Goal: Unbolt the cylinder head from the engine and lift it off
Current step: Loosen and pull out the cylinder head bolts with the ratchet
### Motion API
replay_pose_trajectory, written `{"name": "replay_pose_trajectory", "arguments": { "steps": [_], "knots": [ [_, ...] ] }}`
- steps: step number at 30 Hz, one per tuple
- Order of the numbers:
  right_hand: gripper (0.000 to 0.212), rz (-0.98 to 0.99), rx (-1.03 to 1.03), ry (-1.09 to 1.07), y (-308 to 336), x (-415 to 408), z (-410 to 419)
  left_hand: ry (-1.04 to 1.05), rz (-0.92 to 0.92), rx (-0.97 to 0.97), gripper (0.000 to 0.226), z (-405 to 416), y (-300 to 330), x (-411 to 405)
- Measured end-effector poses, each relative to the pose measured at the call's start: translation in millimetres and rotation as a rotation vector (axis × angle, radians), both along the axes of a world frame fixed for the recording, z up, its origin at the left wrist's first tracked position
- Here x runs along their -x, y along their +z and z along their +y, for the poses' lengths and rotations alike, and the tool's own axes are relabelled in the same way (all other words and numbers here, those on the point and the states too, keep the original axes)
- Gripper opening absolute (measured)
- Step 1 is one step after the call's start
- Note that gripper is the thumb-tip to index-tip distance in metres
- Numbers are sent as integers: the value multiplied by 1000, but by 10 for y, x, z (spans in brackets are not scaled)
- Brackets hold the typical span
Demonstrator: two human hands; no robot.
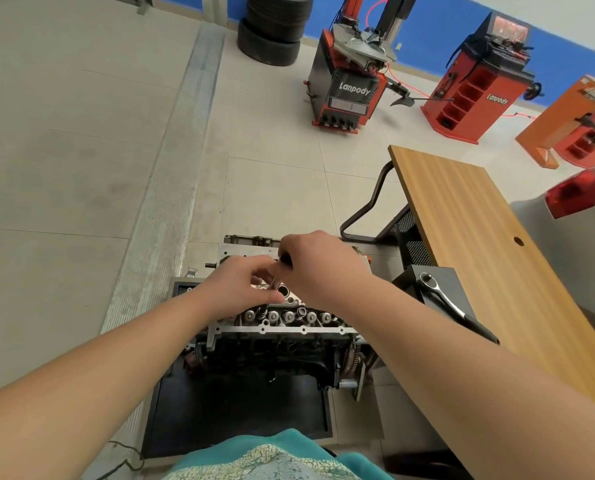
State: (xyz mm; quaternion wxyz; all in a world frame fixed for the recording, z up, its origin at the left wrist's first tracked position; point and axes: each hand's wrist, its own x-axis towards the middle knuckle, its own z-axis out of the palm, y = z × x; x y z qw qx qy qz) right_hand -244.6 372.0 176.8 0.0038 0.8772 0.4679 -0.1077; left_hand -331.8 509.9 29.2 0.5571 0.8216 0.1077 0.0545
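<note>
An engine (pixel 275 351) stands on a black stand tray on the floor below me. The cylinder head (pixel 282 323) lies on top of it, with a row of valve tops along its near edge. My right hand (pixel 318 261) grips the dark top of a slim upright tool (pixel 278 277) that stands on the head. My left hand (pixel 240 284) pinches the tool's metal shaft lower down. Where the tool's tip meets the head is hidden by my fingers.
A ratchet wrench (pixel 443 297) lies on a dark box at the right of the engine. A wooden table (pixel 479 244) runs along the right. Farther off stand a tyre changer (pixel 349 81), a wheel balancer (pixel 476 88) and stacked tyres (pixel 275 29).
</note>
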Motion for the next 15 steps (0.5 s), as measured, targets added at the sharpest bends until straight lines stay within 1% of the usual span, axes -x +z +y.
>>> {"name": "replay_pose_trajectory", "arguments": {
  "steps": [1, 4, 5, 6, 7, 10, 11, 13, 15],
  "knots": [
    [15, 22, 3, 26, 9, 1, 3, -28, 17, 14, 26, 1, -10, 13],
    [21, 108, -5, 115, 54, 0, -20, -40, 53, 33, 31, 21, -28, 57],
    [18, 117, -35, 113, 63, 2, -20, -22, 47, 17, 31, 25, -29, 58],
    [18, 114, -55, 93, 73, 9, -17, -1, 41, 6, 30, 26, -28, 51],
    [22, 101, -70, 62, 61, 8, -10, 15, 34, -5, 28, 21, -25, 38],
    [28, 3, -10, -22, 17, -10, 27, 17, 26, -35, 29, -3, -22, 8],
    [25, -1, 6, 1, 6, -16, 30, -3, 25, -29, 29, -8, -29, 9],
    [9, 65, 13, 99, 11, -37, 12, -62, 42, 20, 30, -5, -38, 31],
    [24, 118, -11, 216, 46, -60, -21, -76, 77, 54, 33, 7, -39, 60]
  ]
}}
